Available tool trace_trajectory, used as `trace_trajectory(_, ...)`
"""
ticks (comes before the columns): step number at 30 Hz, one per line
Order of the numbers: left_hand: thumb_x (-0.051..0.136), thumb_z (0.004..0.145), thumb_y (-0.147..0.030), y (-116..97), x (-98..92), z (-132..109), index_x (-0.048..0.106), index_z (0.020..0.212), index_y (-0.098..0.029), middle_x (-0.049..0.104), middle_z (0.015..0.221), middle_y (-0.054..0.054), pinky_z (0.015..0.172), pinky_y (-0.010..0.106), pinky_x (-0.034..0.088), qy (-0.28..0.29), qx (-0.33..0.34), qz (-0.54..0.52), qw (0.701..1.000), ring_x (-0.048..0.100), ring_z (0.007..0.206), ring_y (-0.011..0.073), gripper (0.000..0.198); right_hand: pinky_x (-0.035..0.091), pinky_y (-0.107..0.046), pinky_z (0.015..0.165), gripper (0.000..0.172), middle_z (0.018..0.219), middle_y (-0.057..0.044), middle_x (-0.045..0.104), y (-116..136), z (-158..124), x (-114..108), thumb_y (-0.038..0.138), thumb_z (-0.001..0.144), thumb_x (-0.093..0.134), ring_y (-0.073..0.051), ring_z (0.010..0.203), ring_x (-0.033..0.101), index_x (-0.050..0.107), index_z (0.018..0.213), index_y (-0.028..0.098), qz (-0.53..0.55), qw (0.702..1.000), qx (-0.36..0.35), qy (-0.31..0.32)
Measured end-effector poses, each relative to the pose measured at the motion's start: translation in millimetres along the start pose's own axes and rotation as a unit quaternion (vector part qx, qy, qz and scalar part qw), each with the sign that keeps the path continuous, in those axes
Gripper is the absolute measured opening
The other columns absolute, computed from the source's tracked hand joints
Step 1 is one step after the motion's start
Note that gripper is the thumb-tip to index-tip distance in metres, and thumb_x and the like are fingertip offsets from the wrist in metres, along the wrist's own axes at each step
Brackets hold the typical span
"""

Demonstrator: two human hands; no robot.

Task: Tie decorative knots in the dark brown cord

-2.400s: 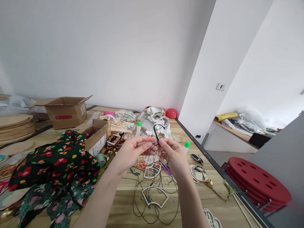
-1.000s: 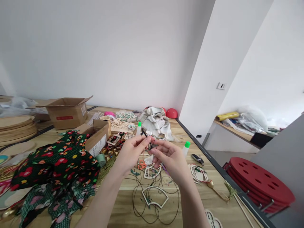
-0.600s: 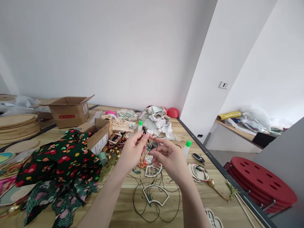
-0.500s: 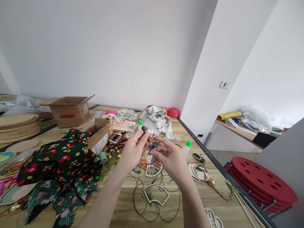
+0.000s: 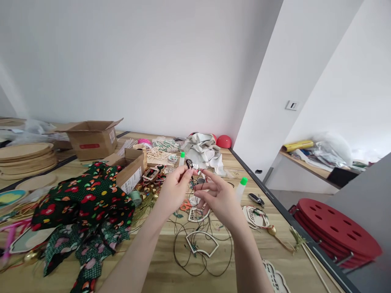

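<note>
My left hand [image 5: 175, 185] is closed in a pinch on a black cord [image 5: 189, 163], whose small loop sticks up above the fingertips. Just to the right, my right hand [image 5: 215, 191] has its fingers bent around a strand of the same cord; its index finger is stretched toward the left fingertips. A small white piece shows behind the fingers, too small to name. Long loops of dark cord [image 5: 174, 248] trail down onto the table. Among them lie a fan-shaped wooden frame [image 5: 214, 249] and a patterned fan-shaped piece [image 5: 195, 215]. Orange scissors [image 5: 185, 205] lie behind, partly hidden.
Dark floral cloth [image 5: 82, 203] and cardboard boxes [image 5: 94, 140] are on the left. Green-capped bottles [image 5: 241, 189] stand near my hands, with a car key [image 5: 255, 199] on the right. Red stools [image 5: 339, 228] are stacked beyond the table's dark edge [image 5: 275, 199].
The black loop now stands higher and wider above my left fingertips. My right fingers have spread a little and shifted. The whole view has turned slightly.
</note>
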State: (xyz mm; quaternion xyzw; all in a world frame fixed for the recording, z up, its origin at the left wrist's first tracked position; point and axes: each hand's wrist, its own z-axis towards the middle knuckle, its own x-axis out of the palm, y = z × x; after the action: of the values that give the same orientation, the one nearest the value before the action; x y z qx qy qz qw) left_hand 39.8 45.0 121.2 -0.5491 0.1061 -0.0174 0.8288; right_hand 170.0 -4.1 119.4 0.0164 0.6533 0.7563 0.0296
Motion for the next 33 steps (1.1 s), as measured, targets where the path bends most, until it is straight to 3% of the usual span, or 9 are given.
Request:
trace_trajectory(2,0.048,0.084,-0.042,-4.8,-0.2,-1.0,0.059,0.079,-0.018,0.037,0.053,-0.005,0.045,0.021,0.029,0.018,-0.002,-0.007,1.0,0.032,0.046,0.0104,0.028,0.049,-0.024,0.034,0.083,0.086,-0.006,0.067,2.7,-0.2,1.3,0.02,0.066,0.071,-0.016,0.048,0.062,0.029,0.138,0.018,0.059,0.997,0.022,0.04)
trace_trajectory(4,0.048,0.084,-0.043,-9.0,-0.4,-2.1,0.059,0.079,-0.017,0.039,0.054,-0.005,0.047,0.021,0.031,0.028,-0.002,-0.013,1.0,0.036,0.049,0.0113,0.028,0.054,-0.027,0.043,0.094,0.083,-0.004,0.066,4.8,-0.2,3.6,0.021,0.065,0.074,-0.018,0.054,0.065,0.02,0.141,0.017,0.11,0.992,0.022,0.063)
trace_trajectory(8,0.048,0.083,-0.044,-11.6,-1.1,-2.8,0.061,0.08,-0.016,0.041,0.055,-0.004,0.046,0.022,0.03,0.024,0.006,-0.005,1.0,0.036,0.049,0.0109,0.03,0.058,-0.033,0.061,0.1,0.067,0.002,0.063,4.6,0.8,7.4,0.02,0.064,0.076,-0.021,0.065,0.068,0.014,0.142,0.015,0.139,0.989,0.008,0.05)
trace_trajectory(13,0.052,0.081,-0.044,-7.9,-1.8,-1.4,0.065,0.083,-0.014,0.038,0.052,-0.005,0.044,0.021,0.024,0.015,0.006,-0.013,1.0,0.028,0.046,0.0088,0.032,0.058,-0.034,0.06,0.096,0.061,0.003,0.062,1.8,0.6,6.4,0.021,0.065,0.075,-0.022,0.062,0.068,0.018,0.142,0.014,0.097,0.995,-0.001,0.038)
trace_trajectory(16,0.054,0.08,-0.042,-6.2,-1.5,-1.0,0.066,0.081,-0.014,0.046,0.058,-0.003,0.046,0.021,0.027,0.008,0.019,-0.013,1.0,0.035,0.05,0.0098,0.03,0.058,-0.035,0.06,0.091,0.061,0.003,0.062,2.2,-0.9,5.3,0.021,0.068,0.072,-0.022,0.062,0.067,0.019,0.142,0.012,0.075,0.997,0.004,0.029)
trace_trajectory(23,0.056,0.08,-0.038,-2.1,-2.7,0.8,0.07,0.077,-0.015,0.061,0.076,0.005,0.065,0.026,0.041,-0.025,0.06,0.046,0.997,0.054,0.073,0.0183,0.027,0.058,-0.034,0.06,0.089,0.061,0.004,0.062,1.3,-2.4,5.4,0.02,0.071,0.068,-0.021,0.061,0.068,0.017,0.144,0.013,0.016,1.0,0.001,0.007)
trace_trajectory(27,0.059,0.078,-0.039,0.3,-6.6,1.5,0.072,0.076,-0.019,0.065,0.094,0.008,0.078,0.03,0.042,-0.06,0.098,0.124,0.986,0.055,0.094,0.0232,0.024,0.055,-0.031,0.057,0.079,0.066,0.002,0.063,-6.5,-0.6,4.4,0.019,0.076,0.061,-0.02,0.061,0.067,0.021,0.144,0.017,-0.077,0.996,-0.035,-0.024)
trace_trajectory(30,0.055,0.081,-0.04,0.9,-7.8,0.5,0.069,0.078,-0.018,0.065,0.074,0.005,0.064,0.028,0.045,-0.015,0.046,0.114,0.992,0.059,0.073,0.0199,0.027,0.052,-0.031,0.063,0.072,0.07,0.0,0.065,-11.4,1.1,3.2,0.016,0.079,0.055,-0.018,0.061,0.065,0.024,0.143,0.019,-0.198,0.975,-0.09,-0.047)
trace_trajectory(33,0.049,0.084,-0.041,4.1,-4.4,0.1,0.063,0.09,-0.017,0.061,0.063,0.002,0.046,0.026,0.043,0.046,-0.04,0.031,0.998,0.055,0.048,0.0152,0.029,0.049,-0.033,0.067,0.068,0.07,-0.002,0.065,-12.8,2.1,2.9,0.013,0.081,0.05,-0.019,0.062,0.062,0.025,0.143,0.02,-0.315,0.938,-0.127,-0.071)
